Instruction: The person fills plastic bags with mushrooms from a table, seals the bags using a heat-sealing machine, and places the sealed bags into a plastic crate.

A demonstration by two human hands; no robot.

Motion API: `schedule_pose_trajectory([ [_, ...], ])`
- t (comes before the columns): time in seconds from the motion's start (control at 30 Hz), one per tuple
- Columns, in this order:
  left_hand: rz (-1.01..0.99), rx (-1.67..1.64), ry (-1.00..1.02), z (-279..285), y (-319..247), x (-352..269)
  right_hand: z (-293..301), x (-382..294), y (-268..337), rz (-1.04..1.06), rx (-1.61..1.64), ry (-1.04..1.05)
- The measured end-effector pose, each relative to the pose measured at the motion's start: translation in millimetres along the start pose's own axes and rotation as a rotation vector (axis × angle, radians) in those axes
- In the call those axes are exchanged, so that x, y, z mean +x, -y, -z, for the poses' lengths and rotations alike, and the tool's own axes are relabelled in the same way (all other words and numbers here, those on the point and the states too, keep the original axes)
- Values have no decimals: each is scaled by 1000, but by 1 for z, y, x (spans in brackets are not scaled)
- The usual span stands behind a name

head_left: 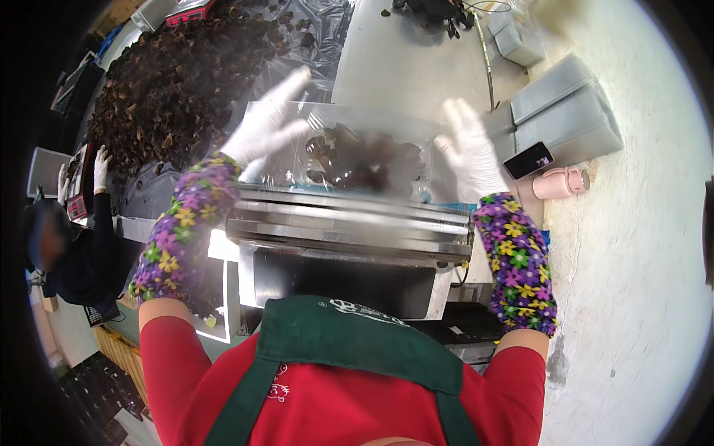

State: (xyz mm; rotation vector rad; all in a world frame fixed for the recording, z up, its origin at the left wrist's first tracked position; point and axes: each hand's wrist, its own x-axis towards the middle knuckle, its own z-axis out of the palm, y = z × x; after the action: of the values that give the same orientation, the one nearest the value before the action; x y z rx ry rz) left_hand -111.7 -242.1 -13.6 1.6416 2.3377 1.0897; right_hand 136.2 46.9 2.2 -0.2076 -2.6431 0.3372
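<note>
A clear plastic bag [365, 159] holding dark brown, fungus-like pieces lies flat before me, its near edge along the metal bars of a bench machine, probably a bag sealer [351, 220]. My left hand [270, 122], in a white glove, is spread over the bag's left side, fingers apart, with nothing gripped. At the bag's right side is my right hand [468, 148], also white-gloved, its fingers extended and holding nothing. Whether either hand touches the plastic I cannot tell. Flowered sleeves cover both forearms.
A large heap of dark dried pieces [167, 89] covers black sheeting at the left. Beyond it, a co-worker's gloved hand [102, 167] is beside a red scale [78, 206]. Right of me, against the wall, are stacked clear plastic containers [569, 111], a phone [528, 160] and a pink bottle [558, 183].
</note>
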Motion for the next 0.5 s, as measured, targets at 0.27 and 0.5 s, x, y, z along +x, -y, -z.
schedule_pose_trajectory([
  [0.27, 778, -487, 146, -30, 12, -25, -29, -48, 4, -392, 432, 190],
  [0.5, 153, -72, -132, -39, 10, -31, -15, -31, 13, -443, 282, 200],
])
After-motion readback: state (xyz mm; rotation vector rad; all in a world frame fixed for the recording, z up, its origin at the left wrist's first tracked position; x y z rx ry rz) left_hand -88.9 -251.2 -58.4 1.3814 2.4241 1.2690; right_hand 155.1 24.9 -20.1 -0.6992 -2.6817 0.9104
